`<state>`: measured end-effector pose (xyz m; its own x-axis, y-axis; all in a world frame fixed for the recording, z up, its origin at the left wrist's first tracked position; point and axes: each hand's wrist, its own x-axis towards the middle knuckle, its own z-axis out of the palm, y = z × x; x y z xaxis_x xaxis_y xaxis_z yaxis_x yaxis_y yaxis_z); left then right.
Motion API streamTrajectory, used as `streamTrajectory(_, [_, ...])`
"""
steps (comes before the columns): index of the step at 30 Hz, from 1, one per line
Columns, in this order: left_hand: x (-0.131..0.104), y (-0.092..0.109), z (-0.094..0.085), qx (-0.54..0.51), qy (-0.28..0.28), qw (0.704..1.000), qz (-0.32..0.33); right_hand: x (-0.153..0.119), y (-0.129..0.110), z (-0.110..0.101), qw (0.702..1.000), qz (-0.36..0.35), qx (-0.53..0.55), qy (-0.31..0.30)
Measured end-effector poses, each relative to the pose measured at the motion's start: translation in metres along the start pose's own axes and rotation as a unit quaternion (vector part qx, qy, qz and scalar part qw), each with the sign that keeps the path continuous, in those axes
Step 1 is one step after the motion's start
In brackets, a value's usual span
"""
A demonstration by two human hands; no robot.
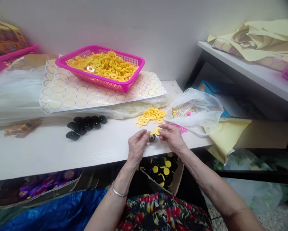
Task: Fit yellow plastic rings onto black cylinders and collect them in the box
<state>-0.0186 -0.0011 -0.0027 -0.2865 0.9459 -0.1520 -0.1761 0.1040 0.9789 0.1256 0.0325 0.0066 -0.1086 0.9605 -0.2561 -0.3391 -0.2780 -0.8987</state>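
Observation:
At the table's front edge, a small black cup (152,138) with colourful bits inside stands between my hands. My right hand (170,136) pinches a yellow ring piece (157,130) just above the cup. My left hand (138,144) is closed at the cup's left side, its fingertips near the yellow piece; what they hold is too small to make out. Behind my hands lies a small pile of yellow ring pieces (150,116). Several black pieces (86,124) sit in a group to the left. Pink bits (179,127) lie beyond my right hand.
A pink basket (124,86) of yellow pieces rests on printed sheets (98,96) at the back. A plastic bag (206,112) with colourful beads lies right. Below the edge is a box (178,179) of black and yellow pieces. A shelf (249,70) juts in at right.

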Motion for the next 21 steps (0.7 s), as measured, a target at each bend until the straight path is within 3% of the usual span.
streamTrajectory(2, [-0.006, 0.010, 0.000, -0.057, -0.050, 0.993, -0.086, -0.016, 0.005, 0.002, 1.000, 0.008, -0.007, -0.026])
streamTrajectory(5, [-0.008, 0.016, -0.004, -0.078, -0.073, 0.985, -0.137, -0.028, 0.011, 0.002, 0.996, -0.002, -0.047, -0.082])
streamTrajectory(8, [-0.002, 0.012, -0.007, -0.047, -0.073, 0.988, -0.126, -0.025, 0.015, 0.000, 0.974, -0.094, -0.175, -0.105])
streamTrajectory(12, [0.009, 0.002, -0.004, 0.019, -0.068, 0.993, -0.090, -0.008, 0.023, -0.003, 0.905, -0.220, -0.354, -0.081])
streamTrajectory(16, [0.016, -0.007, 0.000, 0.054, -0.062, 0.995, -0.065, 0.004, 0.029, -0.006, 0.877, -0.239, -0.410, -0.077])
streamTrajectory(21, [0.018, -0.011, -0.001, 0.066, -0.062, 0.994, -0.061, 0.003, 0.030, -0.008, 0.873, -0.240, -0.413, -0.098])
